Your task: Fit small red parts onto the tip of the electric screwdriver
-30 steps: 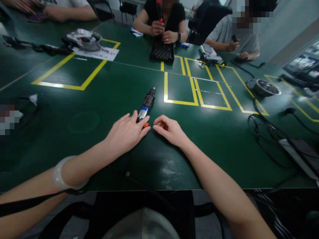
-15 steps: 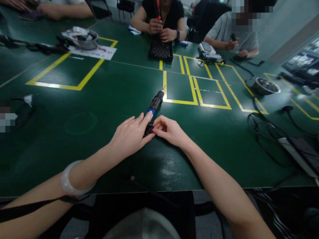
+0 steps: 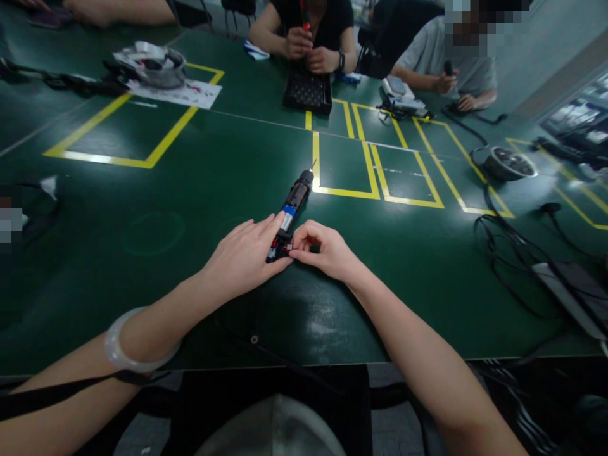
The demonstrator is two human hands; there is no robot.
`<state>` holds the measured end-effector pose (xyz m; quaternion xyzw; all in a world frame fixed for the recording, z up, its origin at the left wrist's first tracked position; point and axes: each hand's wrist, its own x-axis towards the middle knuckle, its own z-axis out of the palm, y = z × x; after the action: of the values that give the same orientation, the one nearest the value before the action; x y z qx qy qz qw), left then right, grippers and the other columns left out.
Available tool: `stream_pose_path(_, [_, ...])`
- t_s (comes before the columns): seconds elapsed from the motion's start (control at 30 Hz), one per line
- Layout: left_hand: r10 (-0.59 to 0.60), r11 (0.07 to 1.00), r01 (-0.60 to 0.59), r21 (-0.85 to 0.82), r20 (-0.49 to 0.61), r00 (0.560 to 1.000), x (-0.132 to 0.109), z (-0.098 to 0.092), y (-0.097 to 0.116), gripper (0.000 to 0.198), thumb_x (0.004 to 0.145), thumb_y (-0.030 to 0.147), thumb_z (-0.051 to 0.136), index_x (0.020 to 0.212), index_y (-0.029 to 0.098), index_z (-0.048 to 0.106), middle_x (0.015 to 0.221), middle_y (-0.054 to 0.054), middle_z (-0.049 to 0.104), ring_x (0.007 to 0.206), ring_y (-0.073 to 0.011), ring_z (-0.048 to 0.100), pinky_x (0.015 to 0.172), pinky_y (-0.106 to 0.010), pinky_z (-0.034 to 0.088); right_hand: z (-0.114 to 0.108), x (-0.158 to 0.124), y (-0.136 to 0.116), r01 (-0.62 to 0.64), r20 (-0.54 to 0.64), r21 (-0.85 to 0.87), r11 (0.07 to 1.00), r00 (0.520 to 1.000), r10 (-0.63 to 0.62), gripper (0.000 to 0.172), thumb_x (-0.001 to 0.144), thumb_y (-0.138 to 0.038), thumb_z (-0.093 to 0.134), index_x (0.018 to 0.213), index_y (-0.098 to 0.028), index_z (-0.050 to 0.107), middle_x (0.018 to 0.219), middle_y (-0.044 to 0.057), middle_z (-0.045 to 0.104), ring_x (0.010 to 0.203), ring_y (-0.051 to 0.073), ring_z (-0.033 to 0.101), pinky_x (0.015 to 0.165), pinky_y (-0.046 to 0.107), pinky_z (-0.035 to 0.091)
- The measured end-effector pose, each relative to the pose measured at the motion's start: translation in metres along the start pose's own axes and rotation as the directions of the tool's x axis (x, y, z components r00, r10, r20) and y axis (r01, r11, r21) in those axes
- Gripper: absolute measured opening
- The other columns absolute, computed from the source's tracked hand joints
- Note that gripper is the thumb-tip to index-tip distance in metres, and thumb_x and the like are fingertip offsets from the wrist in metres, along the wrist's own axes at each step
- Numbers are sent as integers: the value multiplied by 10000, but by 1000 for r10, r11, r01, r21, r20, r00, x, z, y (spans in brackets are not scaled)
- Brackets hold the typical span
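Observation:
An electric screwdriver (image 3: 297,195) with its housing open at the lower end lies slanted on the green table (image 3: 228,190), bit pointing away from me. My left hand (image 3: 242,253) rests along its left side, thumb and fingers around the lower part and steadying it. At the lower right end of the tool, my right hand (image 3: 323,250) pinches a small red part (image 3: 289,247) between thumb and fingertips. Inside the exposed end I see dark, red and blue bits, too small to tell apart.
Yellow tape outlines (image 3: 346,192) mark the table. A black tray (image 3: 308,95) stands before a person across the table. A metal bowl (image 3: 164,69) sits on paper at the left; another bowl (image 3: 510,163), cables and a power strip (image 3: 565,297) lie at the right.
My left hand has shifted slightly down and left, uncovering more of the screwdriver's lower end. My right hand keeps its pinch in nearly the same place.

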<state>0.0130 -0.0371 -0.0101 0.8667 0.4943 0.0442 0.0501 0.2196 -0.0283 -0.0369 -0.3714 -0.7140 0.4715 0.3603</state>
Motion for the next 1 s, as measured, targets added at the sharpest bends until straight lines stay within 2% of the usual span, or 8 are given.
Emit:
stream_pose_path(0.13, [-6,1000,7,-7,20,1000,1,-1,1,789,962,466,599,1590,62,346,1559,-216,473,1408,-356,505,1183,-484,398,3,0,1,85,-17,-112,990,996,-88,137,851,-194,719,811,-189,588,895,3,569,722,106,565,683,264,511])
stream_pose_path(0.23, [-1,1000,1,-22,23,1000,1,-1,0,792,955,461,614,1588,68,348,1558,-218,473,1411,-363,501,1182,-492,398,4,0,2,92,-16,-163,982,995,-96,106,861,-191,713,827,-189,612,916,10,572,739,108,578,693,264,524])
stream_pose_path(0.37, [7,999,-6,-46,22,1000,1,-1,-1,778,952,460,621,1580,83,359,1560,-216,471,1415,-368,494,1177,-507,401,2,0,1,98,36,-150,984,995,-93,57,867,-146,673,894,-190,648,970,22,595,775,107,610,740,269,551])
stream_pose_path(0.47, [5,999,-4,-54,28,1000,1,-2,0,777,944,447,635,1580,96,359,1566,-208,467,1418,-369,492,1181,-511,394,0,0,1,119,50,-159,980,992,-113,120,872,-89,607,916,-186,663,979,30,607,795,110,616,754,271,550])
stream_pose_path(0.73, [3,1000,-3,-31,25,1000,1,1,-1,822,956,480,614,1607,76,316,1574,-221,452,1434,-355,478,1203,-492,367,0,0,3,124,38,-171,977,992,-120,90,905,-128,618,927,-187,683,969,28,611,790,116,606,736,269,517])
stream_pose_path(0.87, [3,1000,-3,-18,9,1000,0,2,-2,813,965,480,592,1610,73,311,1562,-225,465,1436,-348,479,1210,-494,358,2,0,2,85,-8,-206,975,996,-89,55,886,-152,653,923,-193,649,923,10,597,756,114,579,712,262,487])
stream_pose_path(1.0, [11,1000,-11,-20,-8,1000,0,1,0,797,963,460,593,1601,63,326,1545,-235,484,1440,-340,478,1215,-489,350,3,1,-1,5,-35,-206,979,999,-12,108,865,-199,695,887,-198,589,809,-23,567,697,111,532,672,252,446])
